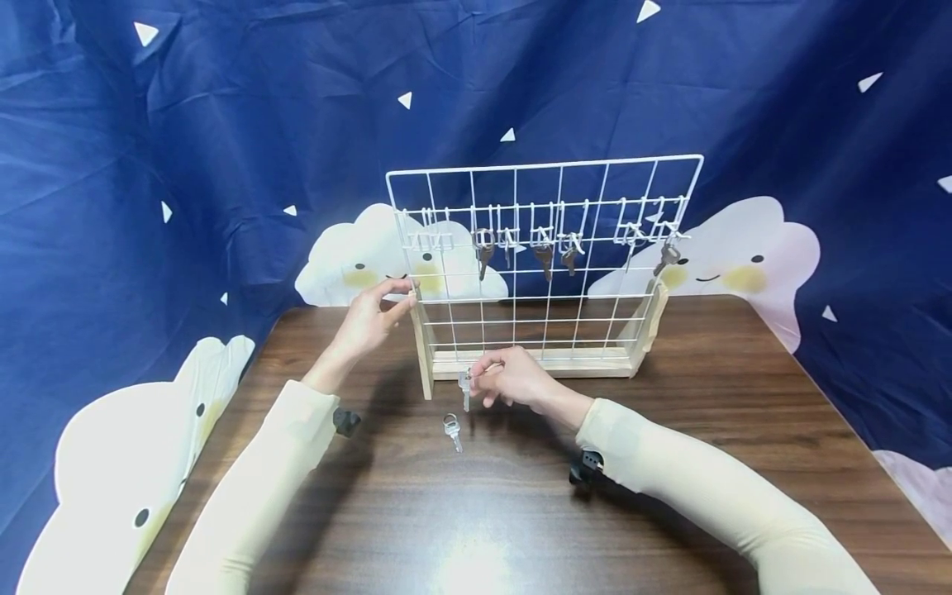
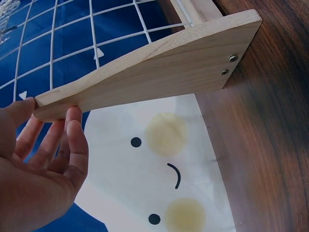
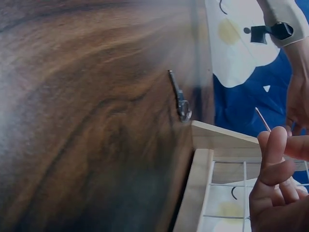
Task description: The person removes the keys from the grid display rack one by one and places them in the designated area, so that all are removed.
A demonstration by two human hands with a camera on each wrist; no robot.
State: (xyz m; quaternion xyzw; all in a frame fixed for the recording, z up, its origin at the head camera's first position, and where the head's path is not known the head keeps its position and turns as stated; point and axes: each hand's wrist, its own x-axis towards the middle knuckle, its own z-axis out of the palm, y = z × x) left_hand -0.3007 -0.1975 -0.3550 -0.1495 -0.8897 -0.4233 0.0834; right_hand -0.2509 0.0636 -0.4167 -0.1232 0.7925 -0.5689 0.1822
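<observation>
My left hand (image 1: 372, 318) pinches the top end of the left wooden side panel (image 2: 159, 67) of a white wire-grid rack, thumb on one side and fingertips on the other in the left wrist view. In front of the rack's base, my right hand (image 1: 516, 380) pinches a silver key (image 1: 466, 392) near its ring, and the key hangs down above the table. Only a thin sliver of that key shows beside the fingers (image 3: 275, 145) in the right wrist view. A second silver key (image 1: 453, 432) with a ring lies flat on the table, just nearer than the held one.
Several keys, among them a brown-toned key (image 1: 544, 260), hang from white hooks along the upper grid. Two hooks at the left (image 1: 431, 241) carry no key. Behind the brown wooden table (image 1: 744, 397) hangs a blue curtain (image 1: 297, 124) with white clouds.
</observation>
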